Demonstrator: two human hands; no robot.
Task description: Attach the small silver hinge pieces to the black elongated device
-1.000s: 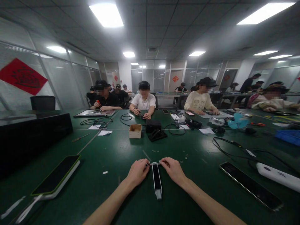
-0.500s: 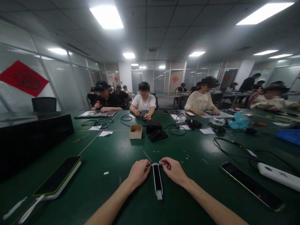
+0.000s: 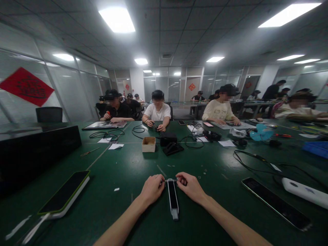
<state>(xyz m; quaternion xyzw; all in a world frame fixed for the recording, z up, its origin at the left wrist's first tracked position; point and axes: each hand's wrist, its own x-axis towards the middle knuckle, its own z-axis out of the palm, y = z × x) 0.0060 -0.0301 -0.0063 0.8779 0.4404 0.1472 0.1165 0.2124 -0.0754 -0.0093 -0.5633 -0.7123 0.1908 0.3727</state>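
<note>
On the green table in front of me lies a narrow device (image 3: 173,196) with a long dark face in a white frame and a grey tip pointing toward me. A thin metallic rod (image 3: 167,180) seems to run across its far end. My left hand (image 3: 153,188) is closed in a pinch at the rod's left side. On the right side, my right hand (image 3: 191,186) pinches with curled fingers close to the rod's other end. What sits between the right fingertips is too small to make out. Both wrists rest low near the tabletop.
A phone in a green case (image 3: 65,191) lies left, another phone (image 3: 275,203) right, beside a white power bank-like object (image 3: 304,191). Ahead stand a small cardboard box (image 3: 148,145) and a black stand (image 3: 173,148). Cables (image 3: 252,164) and small scraps lie about; people sit opposite.
The small pale bit at my right fingertips no longer shows, and those fingers have curled slightly. My left hand and the device have hardly moved.
</note>
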